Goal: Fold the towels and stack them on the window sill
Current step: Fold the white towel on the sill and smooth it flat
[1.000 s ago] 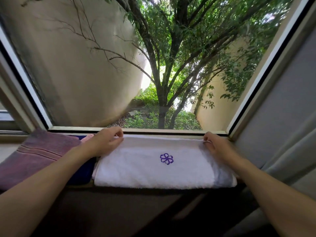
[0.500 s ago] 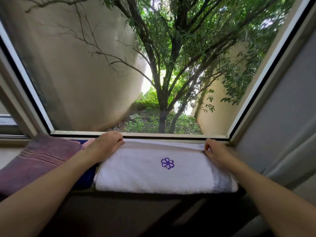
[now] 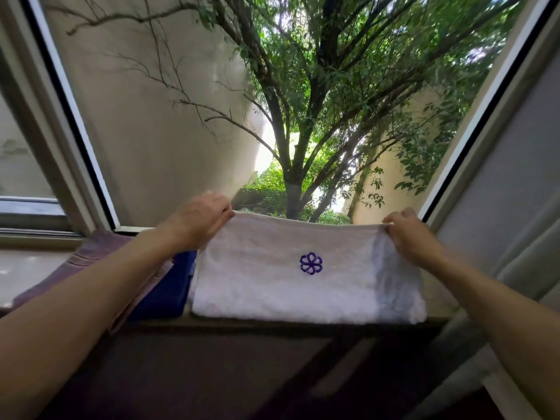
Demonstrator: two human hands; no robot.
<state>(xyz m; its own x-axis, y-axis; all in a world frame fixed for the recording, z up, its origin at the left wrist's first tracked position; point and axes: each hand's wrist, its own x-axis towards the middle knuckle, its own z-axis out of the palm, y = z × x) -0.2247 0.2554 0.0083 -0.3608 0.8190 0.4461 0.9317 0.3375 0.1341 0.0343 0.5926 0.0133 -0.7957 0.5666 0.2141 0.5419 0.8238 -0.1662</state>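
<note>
Left hand [image 3: 201, 221] and right hand [image 3: 412, 237] grip white towel [image 3: 272, 286]; purple flower emblem [image 3: 311, 263], no lettering.

You see the white towel [image 3: 272, 280] as thick, matt terry cloth with a nubby pile and a purple stitched flower [image 3: 311, 263]. The blue towel [image 3: 165, 291] looks smoother, matt cloth. The mauve towel [image 3: 97, 248] shows ribbed woven bands. The window sill [image 3: 27, 268] looks glossy.
</note>
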